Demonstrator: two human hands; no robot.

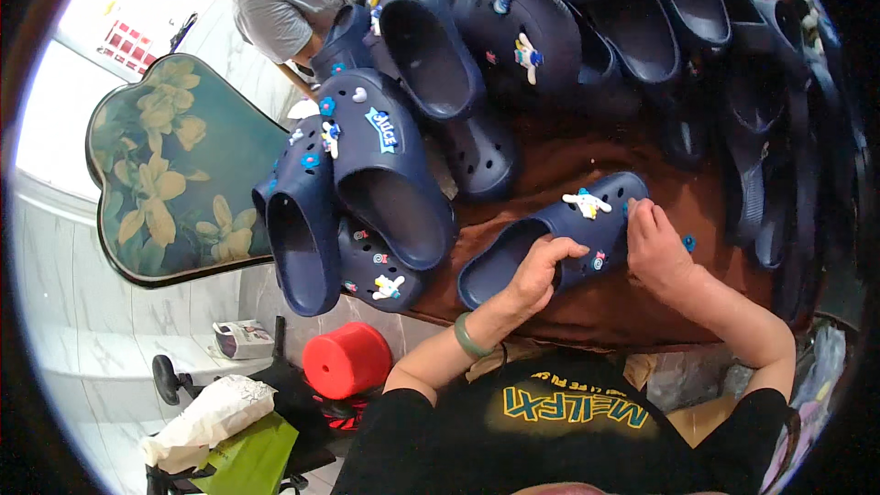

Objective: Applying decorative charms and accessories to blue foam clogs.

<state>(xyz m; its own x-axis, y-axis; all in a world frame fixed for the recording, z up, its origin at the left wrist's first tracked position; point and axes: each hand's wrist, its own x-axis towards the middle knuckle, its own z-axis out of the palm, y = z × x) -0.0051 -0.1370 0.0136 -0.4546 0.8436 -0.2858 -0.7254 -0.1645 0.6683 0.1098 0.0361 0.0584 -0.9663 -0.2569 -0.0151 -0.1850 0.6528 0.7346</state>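
Observation:
A navy clog (561, 225) with round holes lies in front of me on a brown cloth (587, 142). A white character charm (585, 204) and a small red-and-white charm (599, 261) sit in its upper. My left hand (539, 275) grips the clog's near side, thumb over the upper and the other fingers mostly hidden. At the toe end, my right hand (655, 243) is closed in a pinch on a small blue charm (626, 208), which its fingertips partly cover. A loose blue flower charm (689, 244) rests on the cloth beyond that hand.
Stacked navy clogs with charms (390, 179) stand at the left, and more clogs (642, 23) fill the back and right. A flower-patterned chair back (174, 174), a red stool (346, 360) and a green bag (247, 458) are at the left. Another person (289, 5) stands behind.

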